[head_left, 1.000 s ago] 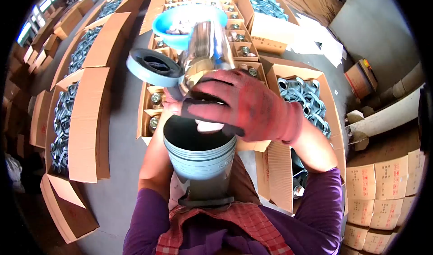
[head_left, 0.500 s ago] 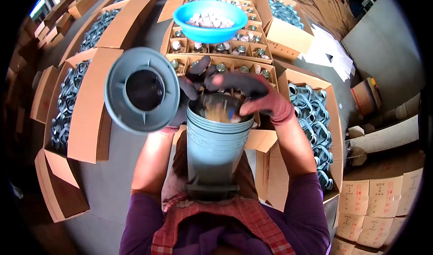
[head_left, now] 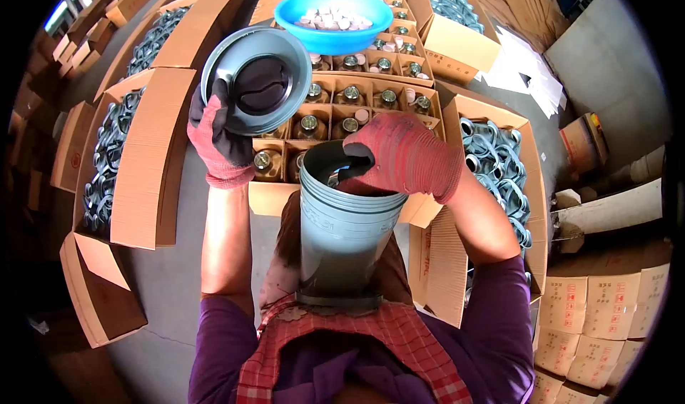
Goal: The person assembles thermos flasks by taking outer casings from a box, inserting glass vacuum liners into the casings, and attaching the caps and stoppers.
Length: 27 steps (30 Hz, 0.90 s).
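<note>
My left hand (head_left: pixel 220 136), in a red glove with dark fingers, is closed on the edge of a round blue-grey plastic lid (head_left: pixel 291 90). The lid is held up to the left, its wide dark centre facing me. A tall blue-grey plastic bucket (head_left: pixel 346 225) with a ridged rim stands upright between my legs, its mouth open. My right hand (head_left: pixel 403 154), gloved the same way, reaches into that mouth with curled fingers. Its fingertips are partly hidden inside, and I cannot make out what they hold.
Ahead stands a divided carton with glass bottles (head_left: pixel 309 127), more behind. A blue basin (head_left: pixel 300 36) of small pale pieces rests on the cartons. Cartons of blue-grey handles (head_left: pixel 492 147) flank me on the right and left. Stacked boxes (head_left: pixel 606 307) stand lower right.
The lid has moved up and to the right and tilted, with my left hand now visible on its edge. My right hand has gone from above the bucket's mouth down into it.
</note>
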Available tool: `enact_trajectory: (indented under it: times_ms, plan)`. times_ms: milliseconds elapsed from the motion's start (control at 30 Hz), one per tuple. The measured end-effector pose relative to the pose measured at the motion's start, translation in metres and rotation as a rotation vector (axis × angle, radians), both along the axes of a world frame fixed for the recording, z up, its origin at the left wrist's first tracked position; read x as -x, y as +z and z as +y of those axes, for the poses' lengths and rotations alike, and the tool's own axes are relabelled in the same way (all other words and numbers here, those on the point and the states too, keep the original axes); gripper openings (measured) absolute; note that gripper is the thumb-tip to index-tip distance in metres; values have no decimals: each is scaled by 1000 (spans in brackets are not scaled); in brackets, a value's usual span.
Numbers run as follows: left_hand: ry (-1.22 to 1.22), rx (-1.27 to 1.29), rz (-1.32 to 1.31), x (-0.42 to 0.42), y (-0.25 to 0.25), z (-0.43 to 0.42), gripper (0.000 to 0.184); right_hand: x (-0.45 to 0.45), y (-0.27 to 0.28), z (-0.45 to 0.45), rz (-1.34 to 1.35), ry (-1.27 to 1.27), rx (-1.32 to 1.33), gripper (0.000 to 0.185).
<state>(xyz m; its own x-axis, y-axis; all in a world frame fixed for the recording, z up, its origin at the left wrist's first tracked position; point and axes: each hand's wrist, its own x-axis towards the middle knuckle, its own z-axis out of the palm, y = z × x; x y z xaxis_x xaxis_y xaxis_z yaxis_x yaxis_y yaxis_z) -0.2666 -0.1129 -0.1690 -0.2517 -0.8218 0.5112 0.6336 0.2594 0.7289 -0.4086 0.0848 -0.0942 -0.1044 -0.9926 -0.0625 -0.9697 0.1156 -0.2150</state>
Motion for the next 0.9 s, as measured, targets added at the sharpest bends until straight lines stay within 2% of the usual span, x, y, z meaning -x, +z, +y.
enact_trajectory:
  times_ms: [33, 67, 100, 133, 167, 200, 300, 333, 367, 400, 433, 500, 567, 667, 700, 800, 833, 900]
  plan:
    - [-73, -98, 96, 0, 1, 4, 42, 5, 1, -1, -45, -11, 18, 37]
    - [-62, -58, 67, -2, 1, 7, 44, 10, 1, 0, -94, -26, 33, 36]
    - [-53, -18, 40, -5, 1, 11, 46, 15, 2, 5, -349, -90, 140, 37]
    - [-43, 24, 19, -6, 0, 14, 48, 19, -13, 9, -602, -184, 429, 43]
    - [5, 74, -70, -11, -2, 20, 52, 27, -28, 12, -906, -205, 559, 44]
    - [114, 256, -266, -19, -4, 25, 64, 34, -43, 14, -1213, -221, 688, 46]
    - [-213, 609, -243, -10, 3, 41, 79, 27, -88, 1, -1287, -81, 1013, 57]
    - [-288, 819, -280, -7, 2, 36, 81, 21, -100, -2, -1571, -26, 974, 64]
    - [-299, 874, -376, -4, 12, 43, 69, 16, -107, -1, -1696, 7, 945, 64]
    - [-274, 833, -302, 2, 10, 50, 60, 12, -113, 1, -1820, 41, 912, 63]
    - [-363, 829, -301, 5, 16, 48, 56, 14, -117, 8, -1856, -24, 818, 57]
    - [-477, 847, -299, 12, 28, 46, 54, 24, -142, 3, -1593, 33, 986, 53]
    - [-521, 899, -291, 17, 33, 48, 58, 16, -143, 2, -1589, 55, 1134, 48]
    - [-478, 998, -204, 16, 39, 51, 51, 5, -128, 1, -1529, 138, 1273, 43]
    - [-465, 1075, -130, 15, 32, 45, 48, 5, -120, 4, -1407, 177, 1267, 45]
    - [-375, 1035, -226, -5, 35, 60, 57, 4, -119, 20, -1314, 53, 1239, 54]
    - [-391, 1051, -296, -12, 33, 59, 66, 10, -122, 23, -1256, 97, 1197, 59]
    - [-405, 1068, -318, -16, 32, 57, 65, 4, -124, 30, -1283, -6, 1152, 61]
